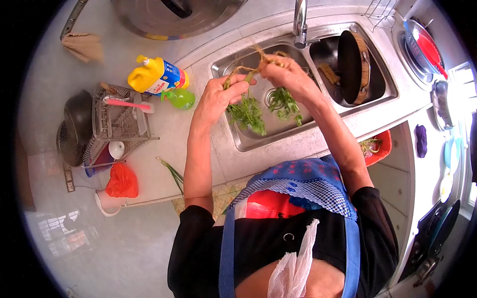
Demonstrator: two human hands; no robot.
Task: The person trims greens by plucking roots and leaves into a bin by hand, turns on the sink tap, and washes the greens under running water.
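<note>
Over the left basin of the steel sink (248, 144), my left hand (224, 97) is closed round the stems of a leafy bunch of coriander (248, 116), its leaves hanging below the fingers. My right hand (288, 77) grips a second bunch of coriander (284, 104) close beside it. Pale roots and yellowish stalks (263, 58) stick up between the two hands. The drain shows behind the leaves.
A wok (354, 67) with a wooden-looking lid tilts in the right basin beneath the tap (300, 25). Left stand a yellow detergent jug (149, 77), a green bottle (180, 99) and a dish rack (117, 116). A red bin (381, 146) with scraps sits below the counter.
</note>
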